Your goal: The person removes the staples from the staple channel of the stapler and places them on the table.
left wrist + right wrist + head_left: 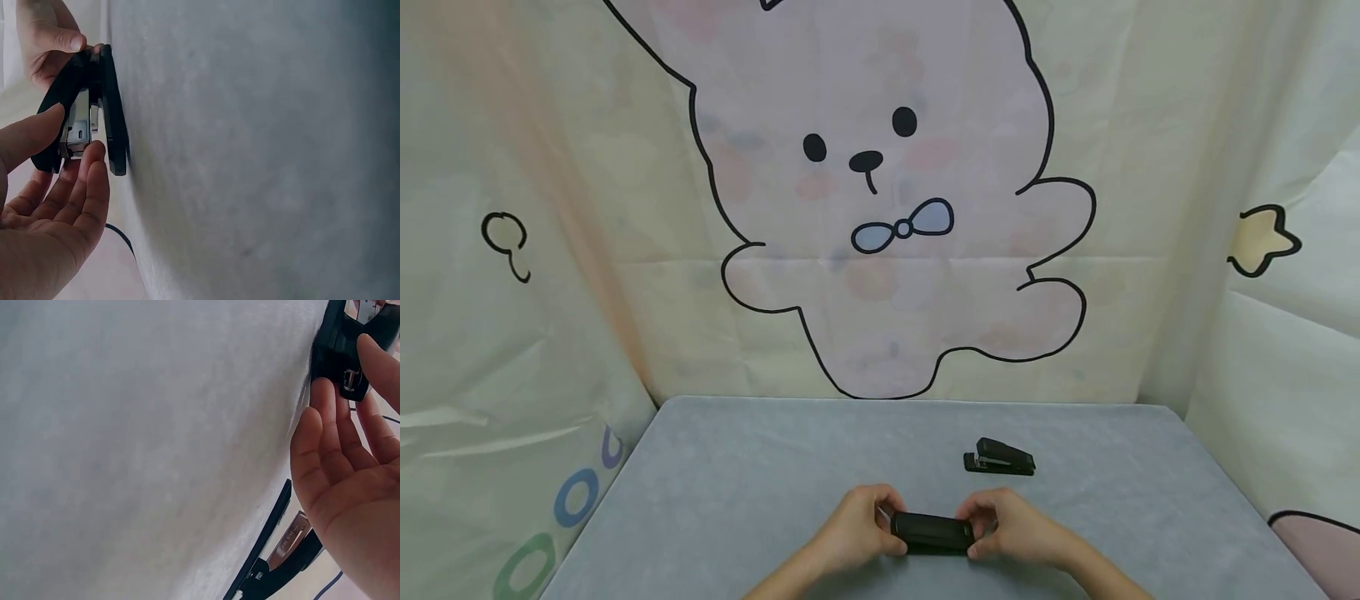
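Observation:
A black stapler (932, 535) stands on the grey cloth near the front, held at both ends. My left hand (853, 533) grips its left end. In the left wrist view, that thumb lies on the top arm of the stapler (69, 81) and the fingertips reach under the metal magazine (78, 132); a gap separates magazine and base. At the hinge end, my right hand (1022, 529) pinches the stapler between thumb and fingers, as the right wrist view shows. Behind it, slightly right, a second black stapler (1000, 458) lies untouched, its top arm raised at the left.
Grey cloth covers the table (760, 467). A curtain (1105, 333) with a cartoon animal hangs along the back edge, and further light curtains (1262, 375) close in both sides.

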Demonstrator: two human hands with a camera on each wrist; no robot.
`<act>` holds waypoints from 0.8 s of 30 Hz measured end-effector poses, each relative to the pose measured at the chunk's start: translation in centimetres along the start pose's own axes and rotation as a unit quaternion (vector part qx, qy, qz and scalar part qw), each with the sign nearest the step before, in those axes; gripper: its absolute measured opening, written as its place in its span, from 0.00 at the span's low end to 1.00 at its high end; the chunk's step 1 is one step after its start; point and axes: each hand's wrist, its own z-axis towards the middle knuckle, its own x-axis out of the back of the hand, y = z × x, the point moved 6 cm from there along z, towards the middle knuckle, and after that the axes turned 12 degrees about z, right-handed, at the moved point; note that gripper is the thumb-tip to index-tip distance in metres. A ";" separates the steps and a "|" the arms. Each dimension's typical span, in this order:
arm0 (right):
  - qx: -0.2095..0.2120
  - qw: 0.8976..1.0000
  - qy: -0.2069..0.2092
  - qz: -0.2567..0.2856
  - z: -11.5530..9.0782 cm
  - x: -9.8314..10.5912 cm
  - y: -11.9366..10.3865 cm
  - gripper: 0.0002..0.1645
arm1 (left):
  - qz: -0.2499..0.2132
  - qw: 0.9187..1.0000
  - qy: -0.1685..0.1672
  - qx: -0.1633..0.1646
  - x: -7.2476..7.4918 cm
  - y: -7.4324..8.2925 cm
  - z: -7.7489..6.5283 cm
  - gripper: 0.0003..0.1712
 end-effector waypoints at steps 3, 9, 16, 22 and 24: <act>0.007 1.000 -0.012 -0.004 0.1 0.2 0.3 0.20 | 0.000 1.000 -0.002 0.000 0.0 -0.1 0.0 0.21; 0.008 0.999 -0.015 -0.040 0.3 0.5 -0.1 0.20 | 0.008 1.000 -0.018 -0.005 0.3 -0.4 -0.1 0.23; 0.026 0.998 0.019 -0.058 1.1 -0.6 -2.7 0.22 | 0.055 0.998 -0.015 -0.007 1.3 -1.0 -0.2 0.19; 0.031 0.999 0.010 -0.040 2.3 -2.5 -3.8 0.23 | 0.109 0.994 0.002 -0.005 1.4 -1.6 -0.3 0.19; 0.036 0.998 0.007 -0.047 2.7 -3.1 -4.0 0.22 | 0.116 0.993 0.006 -0.012 1.3 -1.6 -0.4 0.19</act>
